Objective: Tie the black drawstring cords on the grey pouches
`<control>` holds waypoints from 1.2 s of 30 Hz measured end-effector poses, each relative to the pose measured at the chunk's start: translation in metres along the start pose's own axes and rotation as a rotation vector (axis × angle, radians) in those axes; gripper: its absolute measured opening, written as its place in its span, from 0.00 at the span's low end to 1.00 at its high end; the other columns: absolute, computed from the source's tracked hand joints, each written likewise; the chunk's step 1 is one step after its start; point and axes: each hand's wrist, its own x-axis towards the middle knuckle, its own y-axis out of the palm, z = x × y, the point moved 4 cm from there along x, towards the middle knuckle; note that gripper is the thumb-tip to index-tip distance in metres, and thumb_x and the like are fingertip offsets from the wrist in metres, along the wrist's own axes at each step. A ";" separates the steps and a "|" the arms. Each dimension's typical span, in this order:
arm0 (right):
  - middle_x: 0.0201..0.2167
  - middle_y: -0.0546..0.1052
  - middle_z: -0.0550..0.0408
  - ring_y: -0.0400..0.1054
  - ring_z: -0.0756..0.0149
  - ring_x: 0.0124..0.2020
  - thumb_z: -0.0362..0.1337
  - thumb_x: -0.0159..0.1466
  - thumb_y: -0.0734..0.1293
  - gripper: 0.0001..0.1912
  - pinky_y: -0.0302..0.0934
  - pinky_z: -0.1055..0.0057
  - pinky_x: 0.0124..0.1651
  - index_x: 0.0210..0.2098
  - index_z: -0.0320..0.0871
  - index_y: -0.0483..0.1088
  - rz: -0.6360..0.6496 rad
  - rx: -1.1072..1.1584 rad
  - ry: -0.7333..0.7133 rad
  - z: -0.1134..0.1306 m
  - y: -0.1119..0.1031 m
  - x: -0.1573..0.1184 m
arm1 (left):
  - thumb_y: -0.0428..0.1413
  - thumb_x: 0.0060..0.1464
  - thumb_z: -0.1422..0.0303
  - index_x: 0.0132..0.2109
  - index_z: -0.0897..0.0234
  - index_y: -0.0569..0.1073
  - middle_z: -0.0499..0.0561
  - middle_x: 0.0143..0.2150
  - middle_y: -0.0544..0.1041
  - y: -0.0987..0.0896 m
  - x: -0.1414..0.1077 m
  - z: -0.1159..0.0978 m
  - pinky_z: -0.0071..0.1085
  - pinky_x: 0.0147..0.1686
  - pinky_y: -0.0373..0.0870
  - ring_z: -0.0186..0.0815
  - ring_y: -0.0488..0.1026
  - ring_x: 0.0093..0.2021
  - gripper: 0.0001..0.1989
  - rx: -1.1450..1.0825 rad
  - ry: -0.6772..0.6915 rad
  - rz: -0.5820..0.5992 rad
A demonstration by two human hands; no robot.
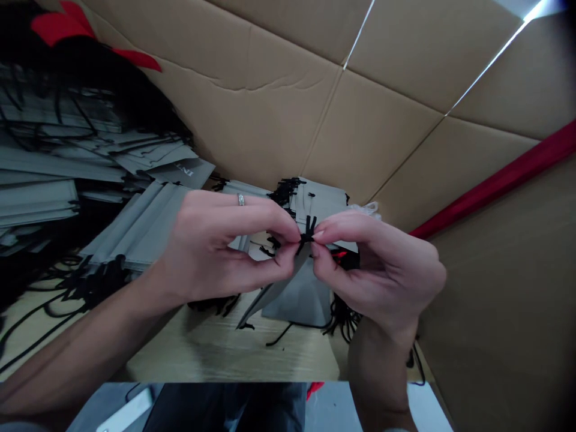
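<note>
Just above the grey bag (301, 294) on the wooden table (216, 354), left hand (216, 246) and right hand (382, 270) meet, fingertips pinched on its black cord (308, 231). Knot probably half tied; view's tight. Corded bags (135, 231) stacked left of it, more stock behind.

Left of the wooden tabletop (211, 354) patch, stacked grey bags (135, 228) and tangled black cords (85, 288) block passage. Cardboard walls (279, 108) close its far and right sides. The patch itself lies open.

Cord's (308, 231) knot hidden between fingers (288, 231)
</note>
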 end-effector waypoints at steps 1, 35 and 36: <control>0.39 0.88 0.57 0.84 0.62 0.38 0.23 0.69 0.76 0.14 0.81 0.61 0.41 0.45 0.49 0.83 -0.003 0.008 -0.004 0.000 0.000 0.001 | 0.72 0.63 0.74 0.43 0.54 0.83 0.40 0.37 0.90 0.000 0.000 0.002 0.29 0.37 0.84 0.32 0.89 0.36 0.09 -0.045 -0.015 -0.004; 0.40 0.89 0.59 0.86 0.69 0.36 0.24 0.72 0.80 0.12 0.85 0.76 0.39 0.47 0.48 0.87 0.096 0.267 0.332 -0.012 -0.015 0.000 | 0.64 0.74 0.66 0.41 0.58 0.88 0.46 0.32 0.88 0.003 0.008 -0.003 0.26 0.21 0.66 0.31 0.78 0.26 0.11 -0.141 -0.323 0.361; 0.40 0.88 0.60 0.85 0.69 0.35 0.24 0.72 0.79 0.12 0.84 0.76 0.38 0.47 0.49 0.87 0.088 0.250 0.334 -0.012 -0.016 0.000 | 0.64 0.74 0.66 0.39 0.58 0.87 0.46 0.32 0.87 0.002 0.008 -0.003 0.27 0.21 0.66 0.32 0.77 0.26 0.12 -0.139 -0.323 0.378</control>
